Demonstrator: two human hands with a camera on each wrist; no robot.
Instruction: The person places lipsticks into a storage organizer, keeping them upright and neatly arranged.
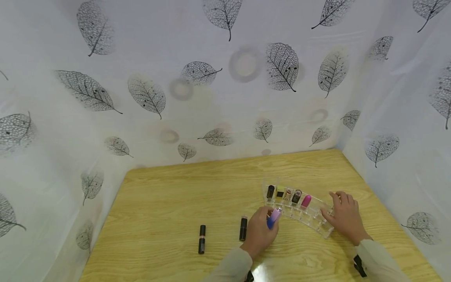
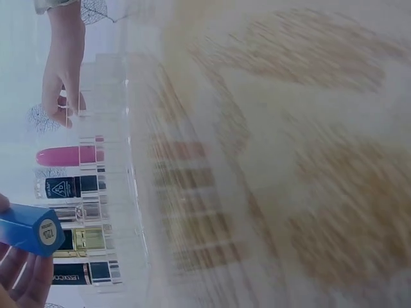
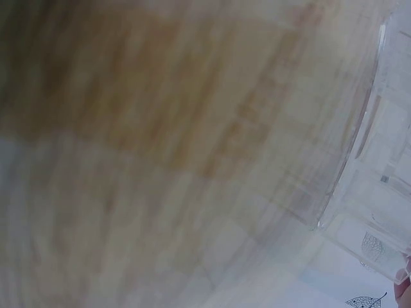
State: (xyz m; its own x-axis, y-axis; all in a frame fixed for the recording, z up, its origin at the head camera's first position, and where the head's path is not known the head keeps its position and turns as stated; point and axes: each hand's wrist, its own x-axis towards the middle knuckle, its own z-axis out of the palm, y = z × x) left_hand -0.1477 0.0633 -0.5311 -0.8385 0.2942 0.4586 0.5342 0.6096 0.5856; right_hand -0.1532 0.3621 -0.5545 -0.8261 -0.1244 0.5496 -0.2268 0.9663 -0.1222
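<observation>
My left hand (image 1: 260, 232) holds a lipstick tube (image 1: 273, 219), blue at one end and lilac at the other, just in front of a clear stepped lipstick organizer (image 1: 318, 226). In the left wrist view the tube's blue end (image 2: 29, 228) carries a round label. My right hand (image 1: 347, 214) grips the organizer's right end between thumb and fingers. Standing in the back row are a black lipstick (image 1: 270, 191), a gold-and-black one (image 1: 280, 192), a clear-and-rose one (image 1: 287, 194), a dark one with printing (image 1: 296, 196) and a bright pink one (image 1: 306, 201).
Two black lipstick tubes lie on the wooden table (image 1: 158, 203), one (image 1: 243, 228) beside my left hand and another (image 1: 202, 239) farther left. White leaf-printed sheeting (image 1: 211, 105) encloses the table at the back and sides.
</observation>
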